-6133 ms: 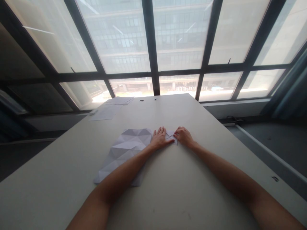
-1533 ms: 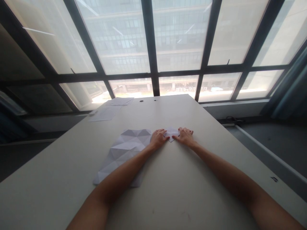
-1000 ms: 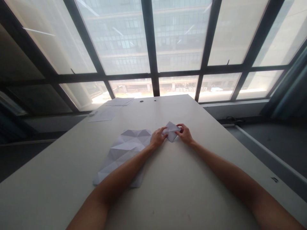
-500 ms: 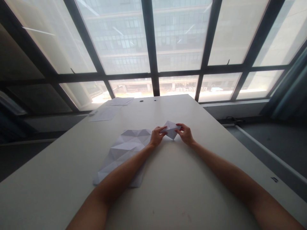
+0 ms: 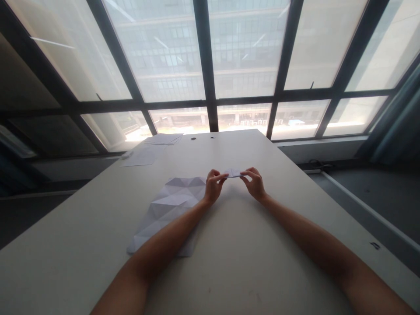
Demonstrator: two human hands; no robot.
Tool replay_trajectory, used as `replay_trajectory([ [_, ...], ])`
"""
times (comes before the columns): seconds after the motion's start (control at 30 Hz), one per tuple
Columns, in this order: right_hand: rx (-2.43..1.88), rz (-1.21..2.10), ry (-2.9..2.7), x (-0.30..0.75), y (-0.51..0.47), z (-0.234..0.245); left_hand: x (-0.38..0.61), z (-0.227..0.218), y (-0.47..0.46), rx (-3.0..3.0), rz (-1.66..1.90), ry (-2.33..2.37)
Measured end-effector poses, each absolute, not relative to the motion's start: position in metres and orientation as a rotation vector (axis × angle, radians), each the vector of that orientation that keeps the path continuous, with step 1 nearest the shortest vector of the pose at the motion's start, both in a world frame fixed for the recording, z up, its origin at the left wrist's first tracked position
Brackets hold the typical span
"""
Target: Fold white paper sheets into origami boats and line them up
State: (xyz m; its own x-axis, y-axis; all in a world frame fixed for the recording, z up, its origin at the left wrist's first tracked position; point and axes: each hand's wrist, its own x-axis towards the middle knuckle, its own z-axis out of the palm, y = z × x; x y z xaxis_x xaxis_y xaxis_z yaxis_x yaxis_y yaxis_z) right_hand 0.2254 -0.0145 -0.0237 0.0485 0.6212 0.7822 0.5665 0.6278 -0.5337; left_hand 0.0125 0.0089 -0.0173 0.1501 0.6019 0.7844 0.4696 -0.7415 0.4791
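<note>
A small folded piece of white paper [image 5: 234, 173] is held between my two hands, a little above the white table [image 5: 236, 245]. It appears nearly edge-on, as a thin flat strip with a crease near its middle. My left hand [image 5: 214, 185] pinches its left end between thumb and fingers. At the right end, my right hand [image 5: 254, 183] grips it the same way. Left of the hands lies a large creased sheet of paper [image 5: 173, 203] with a pattern of triangular folds. My left forearm passes over part of that sheet and hides it.
Several flat paper sheets [image 5: 144, 155] lie at the table's far left. Near the far edge is a small dark round spot [image 5: 193, 138]. Large windows with dark frames [image 5: 210, 103] stand beyond the table. A dark mark [image 5: 375, 246] shows near the right edge.
The folded paper has tilted from a diamond shape facing me to almost edge-on. Its lower point no longer shows. Both hands keep their pinch and have turned slightly.
</note>
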Motion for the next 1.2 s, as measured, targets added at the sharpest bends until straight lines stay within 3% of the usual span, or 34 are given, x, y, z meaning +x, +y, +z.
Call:
replay_trajectory([
  [0.33, -1.207, -0.076, -1.791, 0.227, -0.015, -0.026, 0.011, -0.022, 0.006, 2.451, 1.451, 1.336],
  [0.57, -1.494, -0.072, -2.162, 0.222, -0.023, -0.021, 0.016, -0.023, 0.001, 2.694, 0.67, 1.282],
  [0.73, -1.591, -0.029, -2.237, 0.214, -0.029, -0.017, 0.019, -0.024, -0.003, 2.752, 0.333, 1.191],
  [1.2, -1.475, 0.155, -2.471, 0.205, -0.031, -0.033, 0.017, -0.021, -0.004, 2.781, 0.087, 1.186],
])
